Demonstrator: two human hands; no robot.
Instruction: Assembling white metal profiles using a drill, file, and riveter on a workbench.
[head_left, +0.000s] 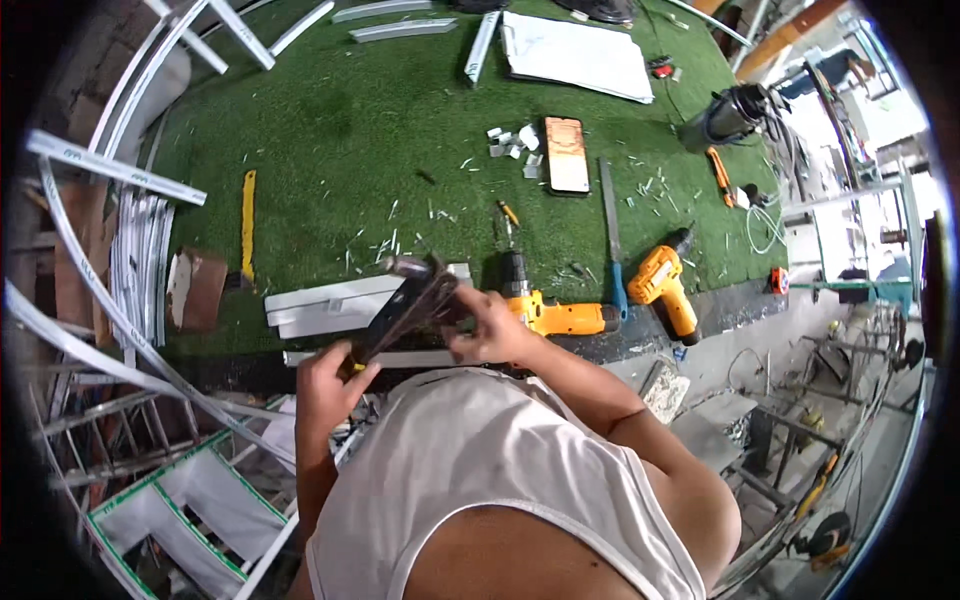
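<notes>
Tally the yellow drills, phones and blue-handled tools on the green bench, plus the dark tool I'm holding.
Yellow drills: 2
Phone: 1
Blue-handled tool: 1
Dark tool, hand-held: 1
Total: 5

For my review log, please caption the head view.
Both hands on a dark object at a green table, two yellow drills nearby.

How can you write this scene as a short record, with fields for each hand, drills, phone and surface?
Left hand: holds the lower end of a dark tool
Right hand: near the tool's upper end, exact grip unclear
Drills: a yellow drill beside the right hand, a second drill farther right
Phone: screen lit, small white pieces at its left
Surface: green mat
</notes>
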